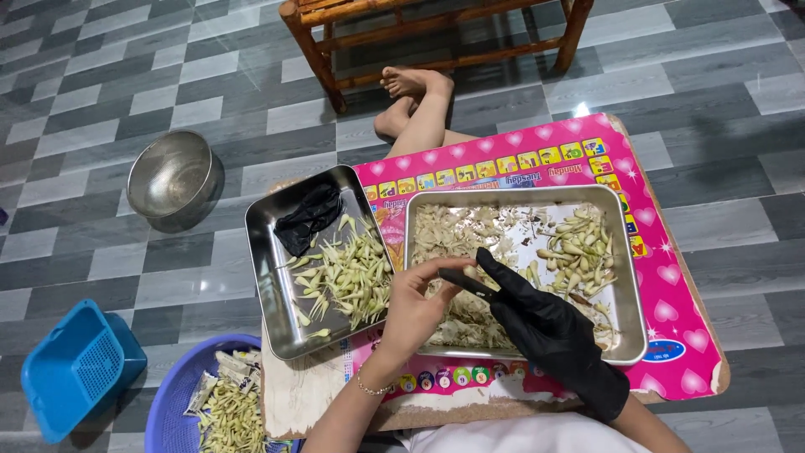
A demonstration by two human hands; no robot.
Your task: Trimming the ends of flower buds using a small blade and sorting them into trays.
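Left hand: bare, grip pinched on a small bulb.
Right hand: gloved, grip clamped on a knife.
Tray: under both hands, peels at 9 o'clock.

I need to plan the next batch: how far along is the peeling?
Done: a peeled pile in the left tray. In hand: the left hand holds one piece against the gloved right hand with its knife. Left: unpeeled stalks in the right tray.
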